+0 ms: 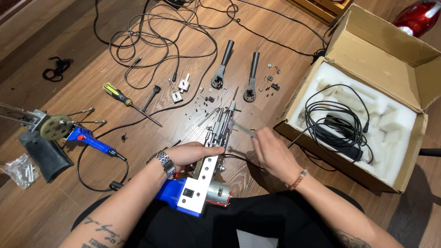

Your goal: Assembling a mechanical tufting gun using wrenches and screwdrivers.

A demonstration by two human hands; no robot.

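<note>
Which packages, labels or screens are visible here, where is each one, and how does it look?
Cardboard box: on the floor at the right, open, brown, rectangular, lined with white foam holding a coiled black cable.
Plastic bag: far left on the floor, small, clear, crumpled, with small metal parts inside.
No screens or signs show; no separate labels can be made out.

Cable (337,124) in box (404,151), right
</note>
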